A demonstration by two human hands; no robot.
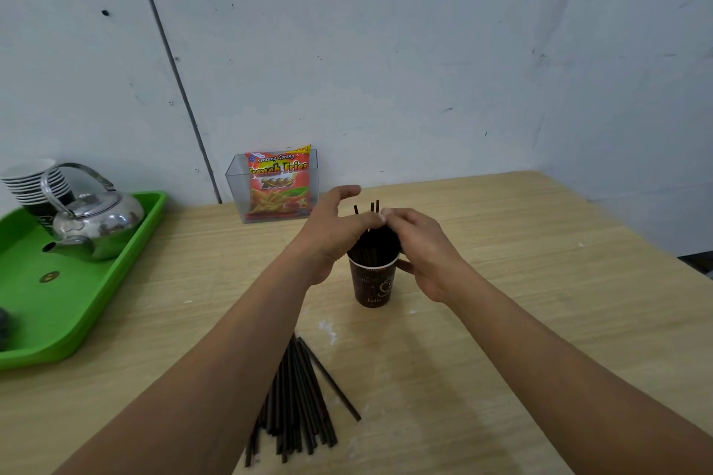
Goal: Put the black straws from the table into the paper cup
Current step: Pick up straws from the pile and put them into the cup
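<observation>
A dark brown paper cup (pixel 372 285) stands upright in the middle of the wooden table (pixel 521 320). A bunch of black straws (pixel 376 243) stands in it, tips poking above my fingers. My left hand (pixel 335 233) and my right hand (pixel 420 247) meet over the cup's mouth, both closed around the standing bunch. A pile of several loose black straws (pixel 297 401) lies flat on the table nearer to me, left of the cup, partly under my left forearm.
A green tray (pixel 77 312) at the left holds a steel kettle (pixel 96 222) and a stack of paper cups (pixel 34 181). A clear box with a French Fries snack packet (pixel 278 181) stands against the wall (pixel 386 50) behind the cup.
</observation>
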